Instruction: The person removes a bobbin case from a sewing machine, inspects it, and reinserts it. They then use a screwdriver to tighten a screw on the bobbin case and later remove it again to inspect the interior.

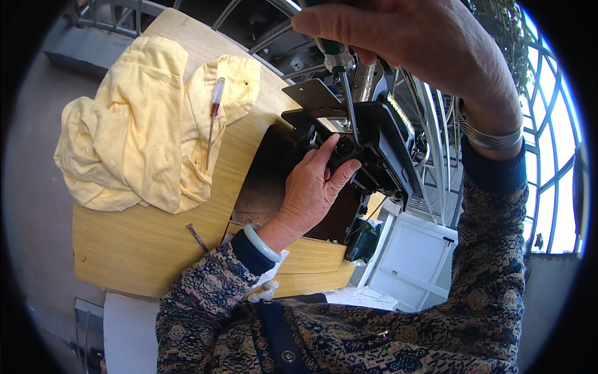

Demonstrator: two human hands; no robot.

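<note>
My right hand (398, 31) is raised at the top, closed around the green-and-clear handle of a screwdriver (349, 103). Its shaft points down into the underside of a black metal machine (383, 146), which looks like a sewing machine tipped up from its table opening. Whether the tip sits in a screw is too small to tell. My left hand (314, 190), with a pale bangle at the wrist, reaches to the same underside. Its index finger and thumb are apart and touch the metal on either side of a dark round part (344, 147).
A yellow cloth (140, 124) lies bunched on the wooden table (124, 249), with a second, red-and-clear-handled screwdriver (215, 103) on it. Nearer me lies a small metal rod with a head (197, 237). A dark green bag (363, 243) and white cabinet (411, 255) are right of the table.
</note>
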